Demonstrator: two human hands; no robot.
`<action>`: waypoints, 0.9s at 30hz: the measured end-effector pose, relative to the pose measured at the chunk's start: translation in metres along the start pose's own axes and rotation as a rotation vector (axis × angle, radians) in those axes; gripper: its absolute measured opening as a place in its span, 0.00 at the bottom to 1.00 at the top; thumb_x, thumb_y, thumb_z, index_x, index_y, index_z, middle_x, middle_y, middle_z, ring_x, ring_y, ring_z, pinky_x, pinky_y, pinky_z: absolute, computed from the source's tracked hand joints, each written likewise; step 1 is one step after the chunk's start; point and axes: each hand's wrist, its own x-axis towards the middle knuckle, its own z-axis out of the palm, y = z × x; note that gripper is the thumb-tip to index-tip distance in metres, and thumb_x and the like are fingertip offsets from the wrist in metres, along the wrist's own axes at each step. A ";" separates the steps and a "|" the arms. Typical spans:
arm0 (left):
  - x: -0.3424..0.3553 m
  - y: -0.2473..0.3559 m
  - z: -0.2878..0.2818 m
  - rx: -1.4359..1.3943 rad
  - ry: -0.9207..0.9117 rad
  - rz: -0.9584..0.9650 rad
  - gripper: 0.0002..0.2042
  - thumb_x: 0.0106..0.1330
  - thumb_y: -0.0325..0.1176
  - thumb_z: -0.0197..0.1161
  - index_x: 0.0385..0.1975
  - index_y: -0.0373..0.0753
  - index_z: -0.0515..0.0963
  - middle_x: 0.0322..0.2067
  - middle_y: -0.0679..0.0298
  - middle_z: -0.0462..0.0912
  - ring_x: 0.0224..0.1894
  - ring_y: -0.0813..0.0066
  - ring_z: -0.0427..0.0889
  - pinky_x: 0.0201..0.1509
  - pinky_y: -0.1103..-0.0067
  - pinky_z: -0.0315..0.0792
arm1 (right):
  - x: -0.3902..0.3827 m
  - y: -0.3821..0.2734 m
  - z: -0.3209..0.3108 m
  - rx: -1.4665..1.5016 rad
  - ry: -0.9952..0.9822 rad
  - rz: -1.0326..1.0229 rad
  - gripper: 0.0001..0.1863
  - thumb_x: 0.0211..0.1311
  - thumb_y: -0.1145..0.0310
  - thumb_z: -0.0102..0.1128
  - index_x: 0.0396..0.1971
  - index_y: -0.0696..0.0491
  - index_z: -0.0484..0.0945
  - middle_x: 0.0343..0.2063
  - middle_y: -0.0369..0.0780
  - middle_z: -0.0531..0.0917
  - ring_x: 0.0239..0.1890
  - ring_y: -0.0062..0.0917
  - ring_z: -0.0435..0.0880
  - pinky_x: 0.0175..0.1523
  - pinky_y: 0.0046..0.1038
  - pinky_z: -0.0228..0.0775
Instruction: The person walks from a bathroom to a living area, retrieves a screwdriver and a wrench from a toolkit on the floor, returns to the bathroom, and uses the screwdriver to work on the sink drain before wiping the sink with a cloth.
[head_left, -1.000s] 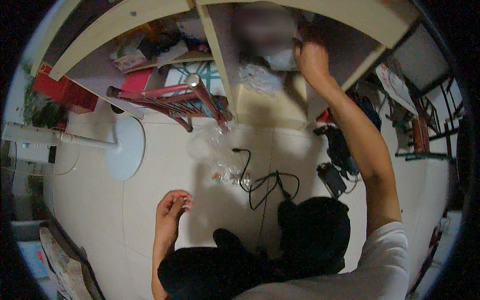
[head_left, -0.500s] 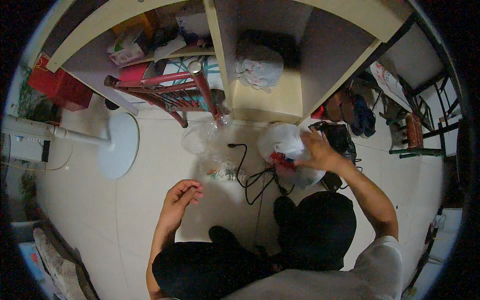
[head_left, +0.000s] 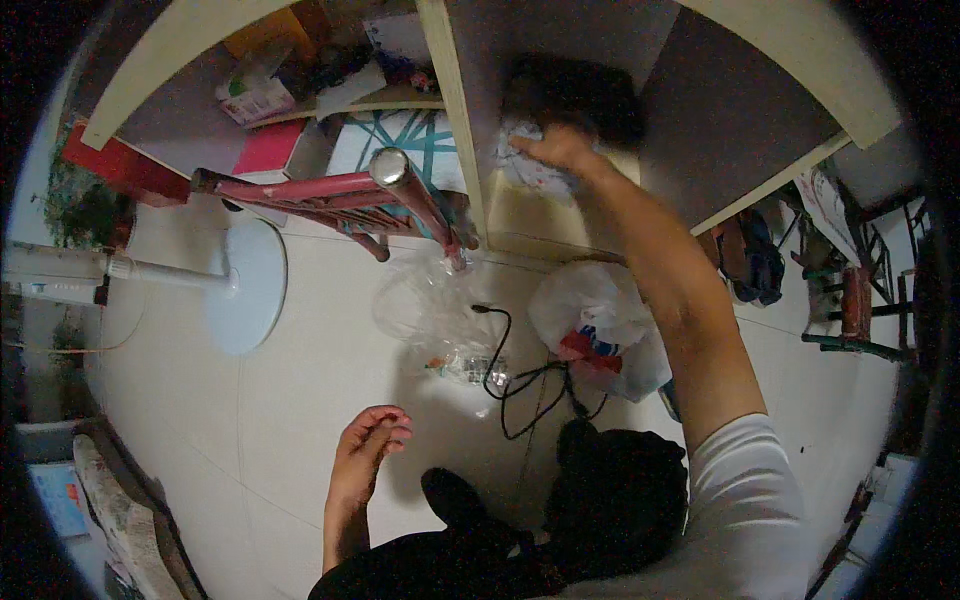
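Inside the right compartment of the cabinet, a white plastic bag [head_left: 540, 178] with small coloured print rests on the cream base. My right hand [head_left: 563, 150] is on top of it, fingers bent down around its upper part; the fingertips are partly hidden and slightly blurred. Over the floor near my knees, my left hand [head_left: 368, 450] hovers with loosely curled fingers and nothing visible in it. In front of me lies a clear plastic bag [head_left: 425, 310] with small items in its lower end. Beside it are a black power cord [head_left: 507, 400] and a whitish bag [head_left: 570, 300] holding something red and blue.
A dark bundle [head_left: 575, 95] fills the back of the compartment. A red folding rack [head_left: 330, 195] leans at the cabinet's left side. The round white fan base [head_left: 245, 290] stands at the left. Shoes [head_left: 755, 265] and a dark metal rack [head_left: 860, 310] are at the right.
My right hand has left the whitish bag on the floor and moved up and forward into the compartment, onto the white bag. My left hand has shifted slightly lower in the view.
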 end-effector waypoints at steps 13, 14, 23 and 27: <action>0.041 -0.016 0.014 -0.047 -0.042 -0.015 0.09 0.77 0.29 0.53 0.50 0.36 0.78 0.43 0.64 0.84 0.40 0.77 0.82 0.46 0.80 0.74 | -0.053 0.019 -0.020 1.177 0.315 0.219 0.26 0.70 0.53 0.59 0.60 0.55 0.74 0.59 0.49 0.78 0.56 0.44 0.80 0.60 0.44 0.79; 0.039 -0.018 0.011 -0.043 -0.023 -0.031 0.09 0.77 0.29 0.53 0.50 0.36 0.78 0.43 0.64 0.84 0.41 0.77 0.82 0.47 0.79 0.74 | -0.040 0.021 -0.013 1.568 0.293 0.417 0.22 0.71 0.58 0.58 0.58 0.55 0.75 0.57 0.48 0.79 0.54 0.44 0.81 0.58 0.44 0.81; 0.024 -0.022 -0.013 -0.092 0.116 -0.052 0.09 0.76 0.30 0.55 0.49 0.37 0.78 0.43 0.63 0.85 0.42 0.76 0.82 0.47 0.79 0.75 | 0.045 0.064 0.022 2.418 0.253 0.396 0.19 0.71 0.63 0.59 0.59 0.51 0.76 0.58 0.44 0.79 0.60 0.43 0.76 0.59 0.50 0.78; 0.019 -0.025 -0.021 -0.116 0.182 -0.035 0.08 0.76 0.32 0.56 0.47 0.37 0.79 0.41 0.63 0.85 0.41 0.76 0.82 0.46 0.78 0.75 | 0.064 0.052 0.013 2.432 0.287 0.328 0.20 0.72 0.63 0.59 0.60 0.51 0.76 0.60 0.43 0.78 0.60 0.42 0.75 0.60 0.49 0.77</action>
